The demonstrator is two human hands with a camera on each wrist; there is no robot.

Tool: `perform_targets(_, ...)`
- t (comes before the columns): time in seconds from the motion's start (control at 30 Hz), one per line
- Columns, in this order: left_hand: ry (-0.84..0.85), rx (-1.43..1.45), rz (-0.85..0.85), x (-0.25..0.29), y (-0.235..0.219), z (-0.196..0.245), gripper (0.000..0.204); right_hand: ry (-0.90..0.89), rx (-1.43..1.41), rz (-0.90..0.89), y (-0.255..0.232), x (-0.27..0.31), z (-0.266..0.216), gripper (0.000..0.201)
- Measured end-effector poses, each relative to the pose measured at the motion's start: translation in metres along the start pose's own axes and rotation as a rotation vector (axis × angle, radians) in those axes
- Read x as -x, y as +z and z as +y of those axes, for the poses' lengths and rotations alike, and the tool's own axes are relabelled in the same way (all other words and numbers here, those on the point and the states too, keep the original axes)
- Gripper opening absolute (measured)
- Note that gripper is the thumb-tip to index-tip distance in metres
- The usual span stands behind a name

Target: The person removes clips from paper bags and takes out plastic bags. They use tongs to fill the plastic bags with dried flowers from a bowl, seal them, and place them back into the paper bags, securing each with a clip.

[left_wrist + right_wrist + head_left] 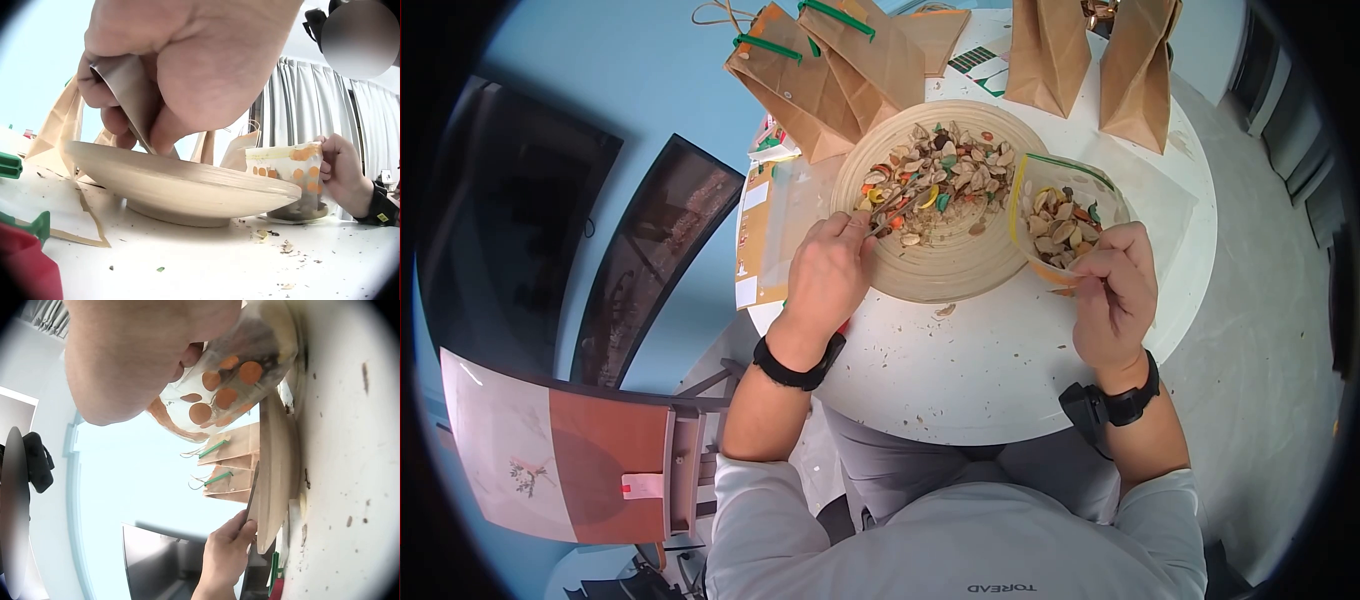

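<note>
A round wooden plate [945, 288] on the white table bears a heap of dried potpourri [972, 172], with pale petals and orange, yellow and green pieces. My left hand [830, 265] grips metal tongs [132, 87] over the plate's left side, and their tips reach into the heap. To the right of the plate, my right hand [1118, 290] pinches the near rim of a clear zip bag [211, 394] with orange dots. The bag stands with its mouth wide, and potpourri [1060, 228] lies inside it. The palm hides part of the tongs in the left wrist view.
Brown paper bags [1048, 60] stand along the table's back, two with green clips [837, 18]. Flat packaging [760, 225] lies left of the plate. Small crumbs [945, 311] are scattered over the table [960, 380] near its front edge.
</note>
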State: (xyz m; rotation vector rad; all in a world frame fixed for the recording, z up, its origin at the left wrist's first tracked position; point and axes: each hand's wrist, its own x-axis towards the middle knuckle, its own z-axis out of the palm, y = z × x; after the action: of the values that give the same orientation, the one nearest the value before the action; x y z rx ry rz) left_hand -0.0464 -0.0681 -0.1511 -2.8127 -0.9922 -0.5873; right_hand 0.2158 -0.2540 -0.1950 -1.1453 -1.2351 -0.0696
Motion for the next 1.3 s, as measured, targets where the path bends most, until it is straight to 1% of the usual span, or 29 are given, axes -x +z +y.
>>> perform_targets(0.17,0.007,0.012,0.028,-0.003,-0.005,0.0,0.033,-0.018,0.013,-0.009,-0.001,-0.001,0.001,0.019)
perform_targets(0.27,0.012,0.02,0.056,-0.005,-0.017,0.006,0.033,-0.019,0.015,-0.009,0.0,-0.002,0.0,0.02)
perform_targets(0.4,0.05,0.111,0.108,-0.013,-0.043,0.034,0.035,-0.027,0.018,-0.005,0.0,-0.002,-0.001,0.02)
perform_targets(0.5,0.201,0.209,0.134,-0.016,-0.048,0.06,0.039,-0.012,0.016,-0.012,0.0,-0.003,-0.004,0.019)
perform_targets(0.53,0.225,0.213,0.085,-0.016,-0.049,0.071,0.046,-0.007,0.025,-0.016,0.0,-0.002,-0.003,0.018)
perform_targets(0.63,0.28,0.188,0.054,-0.016,-0.041,0.084,0.053,-0.023,0.02,-0.024,0.0,-0.002,0.0,0.019)
perform_targets(0.67,0.27,0.179,0.048,-0.014,-0.045,0.083,0.057,-0.03,0.017,-0.023,0.0,-0.001,0.001,0.019)
perform_targets(0.77,0.205,0.115,0.124,-0.004,-0.06,0.062,0.058,-0.033,0.009,-0.007,-0.001,-0.001,0.002,0.018)
perform_targets(0.8,0.143,0.091,0.119,0.003,-0.064,0.055,0.059,-0.027,0.005,-0.005,-0.002,-0.001,0.001,0.018)
perform_targets(0.87,0.116,0.022,0.027,0.021,-0.067,0.041,0.058,-0.02,-0.001,-0.002,-0.001,-0.001,0.0,0.018)
perform_targets(0.93,0.112,-0.029,-0.045,0.039,-0.057,0.031,0.059,-0.02,0.001,0.001,-0.001,-0.001,-0.001,0.017)
perform_targets(1.03,0.076,-0.109,-0.049,0.042,-0.04,0.027,0.059,-0.003,-0.01,0.004,0.0,0.0,-0.001,0.017)
perform_targets(1.13,0.015,-0.212,-0.031,0.024,-0.026,0.021,0.052,0.015,-0.009,0.002,0.0,0.001,0.0,0.017)
perform_targets(1.23,-0.067,-0.214,-0.058,0.003,-0.008,0.011,0.043,0.013,0.004,0.012,0.001,0.001,0.0,0.018)
perform_targets(1.3,-0.041,-0.188,-0.065,-0.006,-0.004,0.005,0.039,-0.002,0.021,0.001,0.0,-0.001,-0.001,0.018)
